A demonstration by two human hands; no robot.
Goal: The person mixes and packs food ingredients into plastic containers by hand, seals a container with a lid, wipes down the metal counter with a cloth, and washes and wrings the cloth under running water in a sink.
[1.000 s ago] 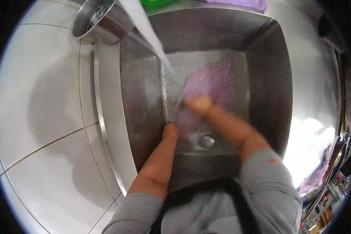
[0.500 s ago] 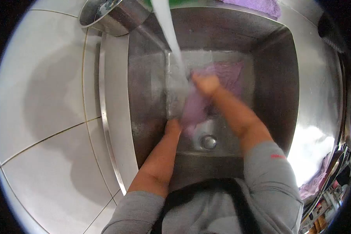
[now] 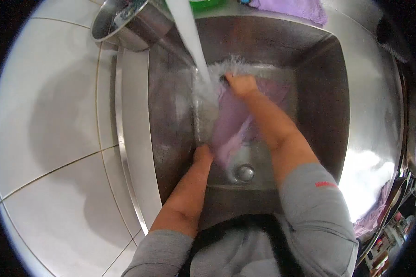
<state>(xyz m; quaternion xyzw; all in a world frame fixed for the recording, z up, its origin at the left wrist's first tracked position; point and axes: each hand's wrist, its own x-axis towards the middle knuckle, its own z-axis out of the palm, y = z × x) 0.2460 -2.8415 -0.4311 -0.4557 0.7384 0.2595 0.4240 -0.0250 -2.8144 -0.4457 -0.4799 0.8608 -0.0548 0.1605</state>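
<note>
A wet purple cloth [image 3: 231, 117] lies spread in the metal sink [image 3: 323, 101], under running water. My left hand [image 3: 203, 153] is closed on the near left edge of the cloth, its fingers partly hidden. Over the far part of the cloth, my right hand [image 3: 242, 84] is closed, with a small dark thing [image 3: 223, 80] showing at its fingers. What this dark thing is, I cannot make out. A thick stream of water [image 3: 189, 39] falls just left of my right hand and splashes up beyond it.
A metal pot [image 3: 134, 25] stands tilted at the sink's far left corner. Behind the sink are a green container [image 3: 205, 4] and another purple cloth [image 3: 291, 8]. The round drain [image 3: 244, 173] shows near the sink's front. White tiles [image 3: 60, 92] line the left.
My right hand has moved away from me and slightly left along the cloth, and water now splashes beyond it. My left hand stays at the cloth's edge. The view has shifted a little.
</note>
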